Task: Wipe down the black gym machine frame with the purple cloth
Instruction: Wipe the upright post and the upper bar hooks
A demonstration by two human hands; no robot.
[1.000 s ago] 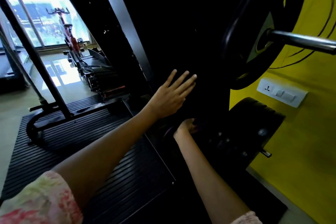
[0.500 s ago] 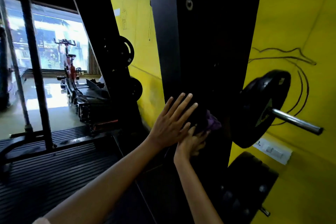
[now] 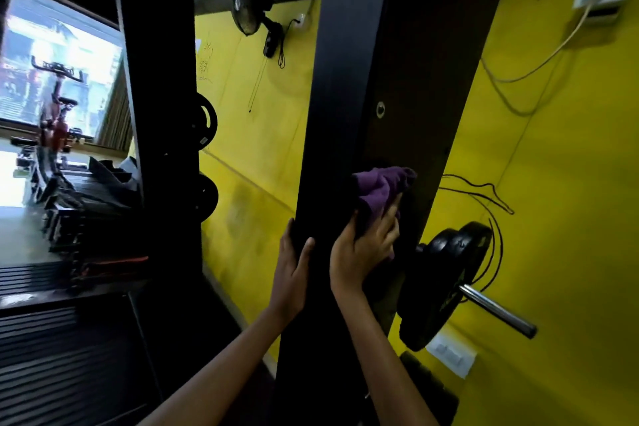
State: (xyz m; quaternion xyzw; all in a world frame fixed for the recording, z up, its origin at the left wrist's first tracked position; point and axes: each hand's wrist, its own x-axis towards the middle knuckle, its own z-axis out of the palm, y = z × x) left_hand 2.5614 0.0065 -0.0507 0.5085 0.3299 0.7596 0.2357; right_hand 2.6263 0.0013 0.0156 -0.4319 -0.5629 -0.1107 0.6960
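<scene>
A tall black upright of the gym machine frame (image 3: 349, 79) fills the middle of the head view. My right hand (image 3: 363, 249) grips the purple cloth (image 3: 380, 188) and presses it against the post's right face, a little below a small round hole. My left hand (image 3: 294, 270) holds the left edge of the same post: the thumb lies on the front face and the fingers wrap behind it, out of sight. Both forearms reach up from the bottom of the frame.
Black weight plates (image 3: 446, 284) on a chrome peg (image 3: 498, 311) jut out to the right, close to my right hand. A yellow wall (image 3: 553, 183) stands behind, with a fan (image 3: 249, 0) and cables. A second black upright (image 3: 159, 114) stands left, with a ribbed floor mat (image 3: 62, 356) below.
The view has tilted upward. My right hand has risen along the post with the cloth. My left hand went from flat on the front face to holding the post's left edge.
</scene>
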